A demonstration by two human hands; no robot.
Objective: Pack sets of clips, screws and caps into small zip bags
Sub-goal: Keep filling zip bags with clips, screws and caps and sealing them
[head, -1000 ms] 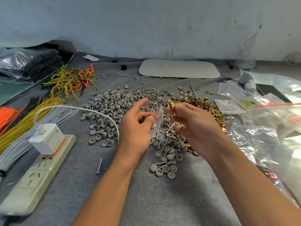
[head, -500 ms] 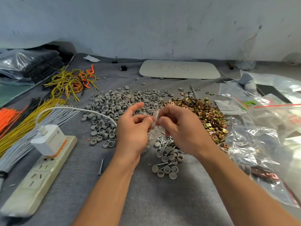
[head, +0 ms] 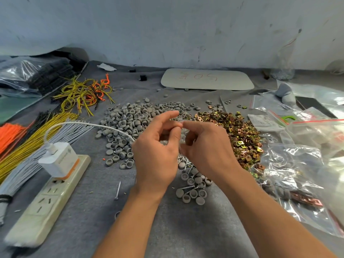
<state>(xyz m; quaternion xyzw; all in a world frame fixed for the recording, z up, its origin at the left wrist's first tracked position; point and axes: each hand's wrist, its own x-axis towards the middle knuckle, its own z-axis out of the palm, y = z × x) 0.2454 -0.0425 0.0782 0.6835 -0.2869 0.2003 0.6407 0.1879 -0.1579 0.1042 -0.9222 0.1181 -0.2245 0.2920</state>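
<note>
Matt grey caps (head: 130, 120), glossy brass-toned metal clips (head: 240, 135) and shiny clear plastic bags (head: 297, 164) on matt grey cloth (head: 186, 229).

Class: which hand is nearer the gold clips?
Right. The right hand hovers beside the gold clips, at their left edge; the left hand is farther left, by the grey caps.

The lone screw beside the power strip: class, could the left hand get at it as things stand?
Probably yes: the screw lies uncovered on the cloth close by, but the left hand pinches the small bag and must release it first.
</note>
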